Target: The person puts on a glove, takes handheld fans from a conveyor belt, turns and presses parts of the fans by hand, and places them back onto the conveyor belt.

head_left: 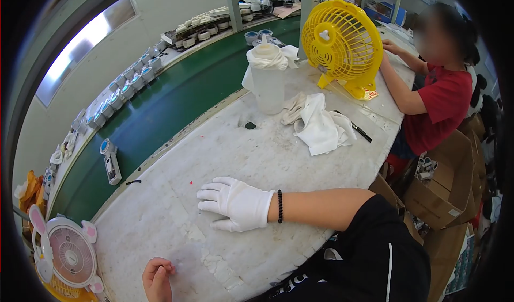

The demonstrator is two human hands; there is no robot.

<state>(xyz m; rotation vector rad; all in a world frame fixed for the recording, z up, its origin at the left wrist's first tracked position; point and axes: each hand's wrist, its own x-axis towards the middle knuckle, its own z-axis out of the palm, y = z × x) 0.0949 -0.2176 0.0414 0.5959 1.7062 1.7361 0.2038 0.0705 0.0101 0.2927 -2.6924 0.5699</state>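
My right hand point(235, 203), in a white glove with a black beaded band at the wrist, lies palm down on the worn white table point(160, 211), fingers spread and holding nothing. Bare and cut off by the lower edge of the view, my left hand point(158, 279) has its fingers curled in, with nothing visible in them. White cloths point(321, 123) lie crumpled beyond the glove, beside a black pen-like tool point(361, 132). A translucent bottle point(269, 90) stands upright with a cloth around its top. Near it is a small dark piece point(250, 125).
A yellow fan point(342, 45) stands at the far end, near a seated person in a red shirt point(447, 96). Past the table edge runs a green conveyor point(176, 96) carrying a white device point(111, 163). A rabbit-eared fan point(69, 254) is at lower left; cartons point(441, 179) are at right.
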